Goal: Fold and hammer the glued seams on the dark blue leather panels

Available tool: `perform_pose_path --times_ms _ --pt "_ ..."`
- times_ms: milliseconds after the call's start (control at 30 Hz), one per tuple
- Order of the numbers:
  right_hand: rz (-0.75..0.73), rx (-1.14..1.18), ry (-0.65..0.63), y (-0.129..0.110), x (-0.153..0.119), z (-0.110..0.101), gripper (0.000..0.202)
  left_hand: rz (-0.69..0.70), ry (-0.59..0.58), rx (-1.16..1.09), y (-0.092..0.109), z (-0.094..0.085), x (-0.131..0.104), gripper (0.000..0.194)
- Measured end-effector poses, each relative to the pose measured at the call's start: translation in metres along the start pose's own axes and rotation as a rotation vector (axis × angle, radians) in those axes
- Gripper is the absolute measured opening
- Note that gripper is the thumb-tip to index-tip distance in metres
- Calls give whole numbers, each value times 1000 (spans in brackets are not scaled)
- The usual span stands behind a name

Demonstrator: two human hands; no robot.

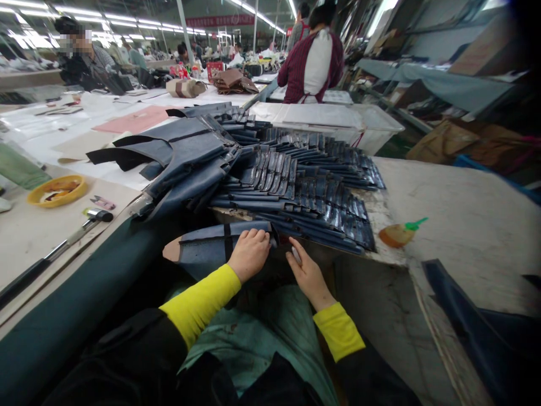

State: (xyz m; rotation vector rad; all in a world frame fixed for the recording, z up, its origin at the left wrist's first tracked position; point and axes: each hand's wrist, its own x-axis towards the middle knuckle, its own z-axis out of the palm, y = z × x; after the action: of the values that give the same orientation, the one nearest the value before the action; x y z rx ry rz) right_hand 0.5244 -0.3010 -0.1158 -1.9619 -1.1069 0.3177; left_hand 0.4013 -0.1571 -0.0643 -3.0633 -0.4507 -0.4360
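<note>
A dark blue leather piece (207, 239) with a black strip across it and a tan underside at one end lies below the table edge. My left hand (252, 254) is closed over its right end, fingers bent around the edge. Just to the right, my right hand (309, 276) is curled, its index finger pointing toward that same end. A small pale object (296, 255) shows between its thumb and fingers; its kind is hard to make out. Right behind both hands, overlapping rows of similar blue leather pieces (270, 175) cover the table corner.
A soft bottle of amber liquid with a green nozzle (397, 234) lies on the right tabletop. At left are a yellow dish (57, 190), a hammer (99, 215) and a pink clip-like item (102, 202). Beyond the stack, a person in a maroon top (313, 62) faces away near a white bin (376, 127).
</note>
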Motion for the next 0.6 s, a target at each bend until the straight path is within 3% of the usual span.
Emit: perform_pose_path --times_ms 100,333,600 --pt "-9 -142 3 -4 9 -9 52 3 -2 -19 0 1 2 28" --pt "-282 -316 40 -37 30 -9 37 -16 10 -47 -3 5 -2 29" --pt "-276 -333 20 -47 40 11 33 -18 22 -134 -14 7 -16 31"
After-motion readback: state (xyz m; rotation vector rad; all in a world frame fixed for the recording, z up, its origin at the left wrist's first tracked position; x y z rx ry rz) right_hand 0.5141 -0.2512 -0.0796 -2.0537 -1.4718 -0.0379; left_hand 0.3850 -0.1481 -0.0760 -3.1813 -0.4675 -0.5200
